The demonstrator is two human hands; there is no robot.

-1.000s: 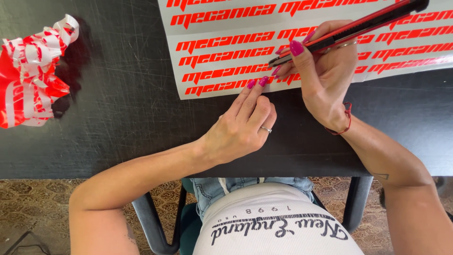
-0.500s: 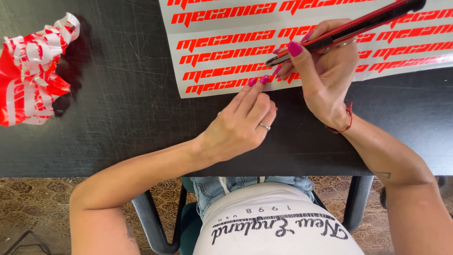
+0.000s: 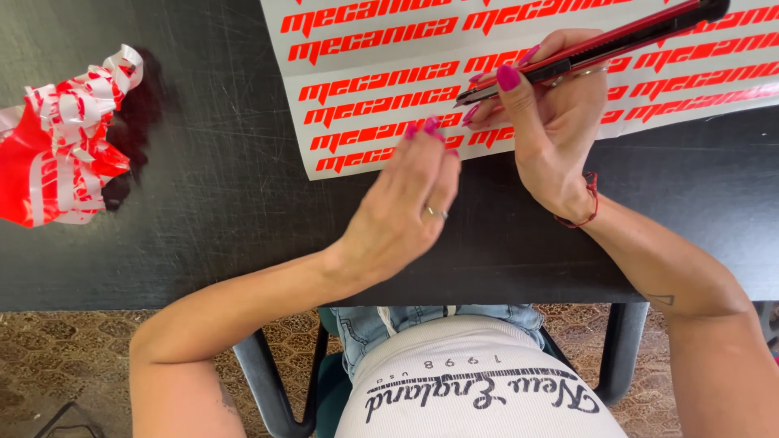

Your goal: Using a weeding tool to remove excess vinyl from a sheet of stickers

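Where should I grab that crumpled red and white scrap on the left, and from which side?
Pinch the crumpled scrap at its raised upper-right folds, coming from above. It lies loose on the black table, apart from the sticker sheet and both hands, so nothing blocks that approach.

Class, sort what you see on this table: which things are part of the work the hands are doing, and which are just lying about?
In use:
- utility knife in the right hand
- white sheet of red vinyl lettering
- left hand, fingertips at the sheet's lower edge

Lying about:
- crumpled red-and-white scrap, far left on the black table
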